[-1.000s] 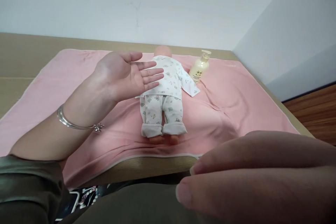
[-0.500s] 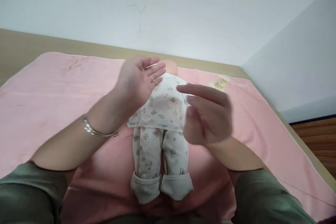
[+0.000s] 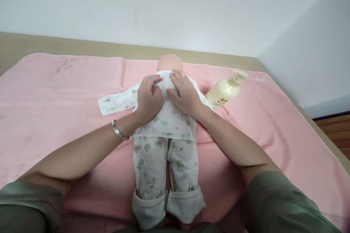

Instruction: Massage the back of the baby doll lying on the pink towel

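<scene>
A baby doll (image 3: 170,62) in a white shirt (image 3: 164,122) and matching trousers (image 3: 153,167), both printed with small animals, lies stretched out on a pink cloth. Its smooth head points away from me, and no face shows. My left hand (image 3: 149,98) rests on the upper left of the shirt, fingers a little bent and thumb apart. Opposite it, my right hand (image 3: 186,93) lies flat on the upper right, its fingers pointing toward the head. Neither hand grips anything. One empty-looking sleeve (image 3: 119,102) extends to the left; the right sleeve is partly behind my right wrist.
A pale yellow pump bottle (image 3: 225,89) lies tilted on the pink cloth (image 3: 68,87), right of the doll. The cloth covers a wooden surface (image 3: 90,45) that meets a white wall (image 3: 191,11). Brown wood (image 3: 335,131) shows at far right.
Both hands were raised above the doll, the left palm turned up and the right blurred. They have come down onto the shirt. The bottle and left sleeve are now uncovered.
</scene>
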Demonstrator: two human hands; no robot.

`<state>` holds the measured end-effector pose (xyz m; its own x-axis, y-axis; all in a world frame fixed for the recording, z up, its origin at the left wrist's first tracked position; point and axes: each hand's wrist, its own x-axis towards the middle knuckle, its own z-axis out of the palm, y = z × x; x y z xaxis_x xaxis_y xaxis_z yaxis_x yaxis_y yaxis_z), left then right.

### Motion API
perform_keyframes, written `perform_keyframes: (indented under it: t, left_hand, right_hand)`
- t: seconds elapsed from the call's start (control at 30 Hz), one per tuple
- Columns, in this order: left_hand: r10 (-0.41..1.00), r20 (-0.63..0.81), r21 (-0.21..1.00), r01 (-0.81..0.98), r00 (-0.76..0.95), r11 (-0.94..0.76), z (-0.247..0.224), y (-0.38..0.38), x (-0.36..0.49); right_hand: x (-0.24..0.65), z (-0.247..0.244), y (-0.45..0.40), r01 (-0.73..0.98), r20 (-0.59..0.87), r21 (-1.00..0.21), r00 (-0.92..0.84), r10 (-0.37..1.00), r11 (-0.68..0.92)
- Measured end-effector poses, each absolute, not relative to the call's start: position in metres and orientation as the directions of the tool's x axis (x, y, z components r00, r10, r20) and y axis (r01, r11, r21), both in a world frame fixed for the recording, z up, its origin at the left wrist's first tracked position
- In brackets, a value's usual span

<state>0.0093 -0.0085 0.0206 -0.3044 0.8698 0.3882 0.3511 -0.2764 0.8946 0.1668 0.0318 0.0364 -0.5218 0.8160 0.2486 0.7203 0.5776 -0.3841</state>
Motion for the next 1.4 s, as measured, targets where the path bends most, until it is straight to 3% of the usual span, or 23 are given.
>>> perform_keyframes:
  t: [0.13,0.33,0.43,0.53,0.63,0.77,0.9,1.03,1.3,1.4]
  left_hand:
    - [0.872,0.400,0.871,0.412,-0.283,-0.266,0.012,-0.007,0.006]
    - [0.915,0.346,0.876,0.422,-0.209,-0.235,0.010,0.001,0.003]
    - [0.912,0.383,0.819,0.510,-0.145,-0.263,0.009,0.002,0.001]
    - [0.899,0.425,0.751,0.596,-0.105,-0.285,0.006,0.002,-0.001]
    - [0.848,0.526,0.657,0.661,-0.058,-0.362,0.000,0.002,-0.003]
    - [0.800,0.599,0.581,0.705,-0.030,-0.408,-0.007,0.004,-0.005]
    - [0.817,0.569,0.596,0.732,-0.095,-0.330,-0.006,0.003,-0.004]
    - [0.782,0.623,0.492,0.759,0.034,-0.426,-0.002,-0.002,-0.002]
    - [0.862,0.504,0.581,0.758,-0.051,-0.295,-0.009,0.006,-0.006]
    - [0.832,0.553,0.514,0.770,0.040,-0.378,-0.007,0.005,-0.007]
  right_hand:
    - [0.158,0.040,0.000,0.814,0.244,-0.343,-0.405,0.881,0.469]
    - [0.156,0.041,-0.011,0.714,0.285,-0.291,-0.570,0.771,0.636]
    - [0.163,0.040,0.017,0.689,0.228,-0.331,-0.605,0.763,0.645]
    - [0.164,0.041,0.024,0.774,0.174,-0.358,-0.494,0.852,0.522]
    - [0.155,0.044,-0.001,0.835,0.163,-0.321,-0.416,0.895,0.447]
    - [0.148,0.046,-0.026,0.825,0.218,-0.265,-0.453,0.865,0.499]
    - [0.157,0.044,0.005,0.761,0.182,-0.361,-0.510,0.841,0.539]
    - [0.163,0.043,0.036,0.777,0.140,-0.425,-0.451,0.882,0.465]
    - [0.147,0.055,-0.020,0.882,0.175,-0.161,-0.415,0.893,0.442]
    - [0.152,0.060,-0.015,0.850,0.172,-0.218,-0.450,0.876,0.480]
